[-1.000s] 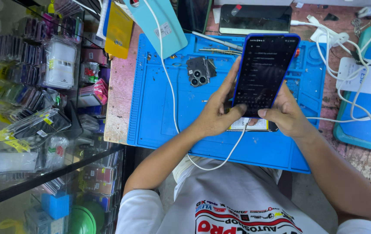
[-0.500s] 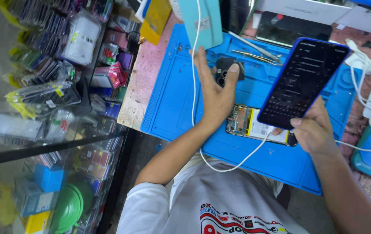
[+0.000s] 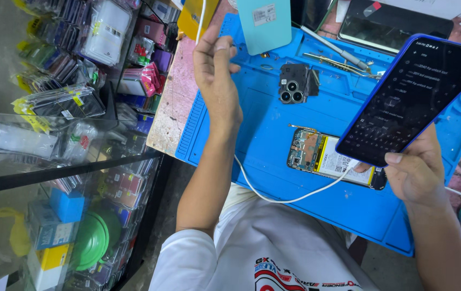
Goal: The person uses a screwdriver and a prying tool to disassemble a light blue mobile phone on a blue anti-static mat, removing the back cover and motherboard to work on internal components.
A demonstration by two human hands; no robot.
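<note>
The blue-framed smartphone with its lit dark screen is up off the desk, over the right part of the blue silicone work mat. It tilts toward the person's face. The right hand alone grasps it from below at its lower end, with the thumb lying along the bottom edge of the glass.

A thin white cable runs in a slack loop off the mat's near edge and back up behind the left forearm. The left hand is raised over the mat's far left corner, fingers closed around that cable, which continues upward out of the grip.

Under the held smartphone, near the mat's near edge, lies an opened phone body with bare circuit board and battery showing. Farther up the mat sits a dark camera-lens part. A pale teal back cover lies at the far edge and slim metal tools lie just right of it.

As I judge it, this is a moment of reading the screen and managing the lead. With one hand carrying the smartphone, steadiness matters. A glass display case of packaged parts stands left of the desk.
</note>
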